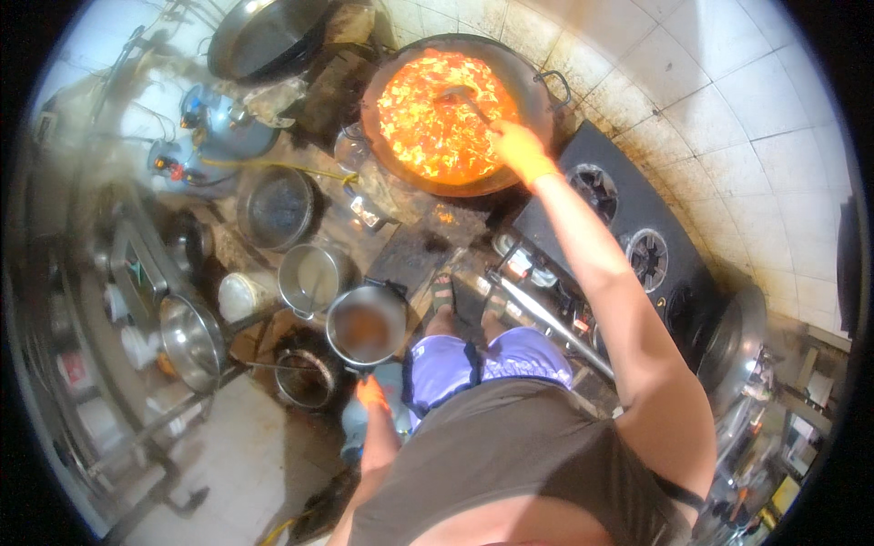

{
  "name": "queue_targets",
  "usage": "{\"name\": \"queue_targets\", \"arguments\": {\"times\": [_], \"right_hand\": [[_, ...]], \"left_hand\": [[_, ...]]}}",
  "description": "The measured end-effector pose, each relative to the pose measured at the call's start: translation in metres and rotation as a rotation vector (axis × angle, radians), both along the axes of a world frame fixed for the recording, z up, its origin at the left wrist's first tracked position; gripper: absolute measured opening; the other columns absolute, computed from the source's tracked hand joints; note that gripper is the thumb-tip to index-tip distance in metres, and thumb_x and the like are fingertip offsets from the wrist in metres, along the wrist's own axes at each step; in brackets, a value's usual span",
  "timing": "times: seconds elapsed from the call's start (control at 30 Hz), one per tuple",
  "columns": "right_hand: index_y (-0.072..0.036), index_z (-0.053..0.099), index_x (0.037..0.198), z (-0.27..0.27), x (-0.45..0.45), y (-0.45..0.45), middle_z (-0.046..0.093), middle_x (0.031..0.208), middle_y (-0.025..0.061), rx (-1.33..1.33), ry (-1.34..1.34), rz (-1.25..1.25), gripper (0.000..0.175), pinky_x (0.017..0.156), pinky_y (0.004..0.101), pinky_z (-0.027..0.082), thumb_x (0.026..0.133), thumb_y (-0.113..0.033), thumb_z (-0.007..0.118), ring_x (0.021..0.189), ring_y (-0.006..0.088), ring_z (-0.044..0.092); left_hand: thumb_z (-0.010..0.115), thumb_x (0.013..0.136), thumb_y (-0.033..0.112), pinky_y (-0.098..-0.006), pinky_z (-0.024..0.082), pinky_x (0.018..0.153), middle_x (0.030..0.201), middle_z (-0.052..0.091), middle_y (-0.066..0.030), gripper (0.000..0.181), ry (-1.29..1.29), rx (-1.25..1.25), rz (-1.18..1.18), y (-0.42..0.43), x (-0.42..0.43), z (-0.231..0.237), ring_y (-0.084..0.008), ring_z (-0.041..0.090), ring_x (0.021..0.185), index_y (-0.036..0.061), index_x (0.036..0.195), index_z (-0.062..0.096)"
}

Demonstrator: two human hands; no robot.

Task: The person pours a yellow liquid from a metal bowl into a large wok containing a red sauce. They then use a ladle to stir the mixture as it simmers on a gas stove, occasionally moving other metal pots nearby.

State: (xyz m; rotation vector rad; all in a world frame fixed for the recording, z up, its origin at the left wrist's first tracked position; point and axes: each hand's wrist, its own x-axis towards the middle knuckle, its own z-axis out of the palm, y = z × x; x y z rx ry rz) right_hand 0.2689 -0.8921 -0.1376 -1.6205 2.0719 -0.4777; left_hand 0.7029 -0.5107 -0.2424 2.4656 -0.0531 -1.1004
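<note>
My right hand, in an orange glove, grips the handle of a ladle. The ladle's bowl dips into an orange-red stew with pale pieces, inside a large wok. Low on the left, my left hand, gloved in orange too, closes around the handle of a metal pot. Some brownish content lies at the bottom of that pot, blurred. Just beyond it stands another metal pot holding cloudy liquid.
A black gas stove with burners runs along the tiled wall at right. Blue gas cylinders, a dark pan, a large empty wok, a white bucket, a steel bowl and a sooty pot stand left.
</note>
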Motion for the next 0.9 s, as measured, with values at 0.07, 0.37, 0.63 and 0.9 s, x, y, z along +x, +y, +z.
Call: {"name": "queue_targets", "arguments": {"times": [0.07,0.37,0.63,0.9], "right_hand": [[-0.01,0.06,0.107,0.016,-0.014,-0.003,0.06,0.105,0.0162,-0.004,-0.125,-0.037,0.034,0.086,0.0359,0.043,0.081,-0.031,0.051,0.099,0.0289,0.057],[-0.006,0.054,0.113,-0.012,0.021,-0.02,0.059,0.108,0.0133,0.073,-0.63,-0.395,0.032,0.086,0.0291,0.041,0.085,-0.021,0.049,0.104,0.0214,0.054],[-0.009,0.056,0.11,0.03,0.008,0.094,0.06,0.105,0.0157,0.139,-0.107,0.028,0.032,0.086,0.0384,0.043,0.084,-0.027,0.05,0.101,0.0306,0.056],[-0.007,0.057,0.108,0.016,0.008,0.04,0.061,0.1,0.0179,0.113,-0.485,-0.012,0.031,0.081,0.0337,0.042,0.083,-0.024,0.049,0.093,0.0273,0.058]], "left_hand": [[0.056,0.08,0.021,-0.0344,0.043,0.083,0.116,0.053,-0.0171,0.054,-0.086,-0.026,-0.099,-0.008,-0.001,0.006,-0.026,0.054,0.098,-0.0032,0.126,0.041],[0.056,0.08,0.021,-0.0342,0.044,0.084,0.115,0.055,-0.015,0.047,-0.203,-0.032,-0.246,-0.017,0.003,-0.004,-0.0247,0.054,0.1,-0.0011,0.121,0.047],[0.053,0.08,0.019,-0.0321,0.044,0.048,0.087,0.059,-0.0161,0.053,0.041,0.016,0.127,0.06,0.034,-0.076,-0.0221,0.056,0.064,0.0032,0.129,0.038],[0.056,0.081,0.023,-0.0335,0.043,0.083,0.116,0.053,-0.0165,0.049,-0.067,-0.005,-0.152,0.026,0.027,-0.072,-0.0238,0.052,0.101,-0.0044,0.12,0.047]]}}
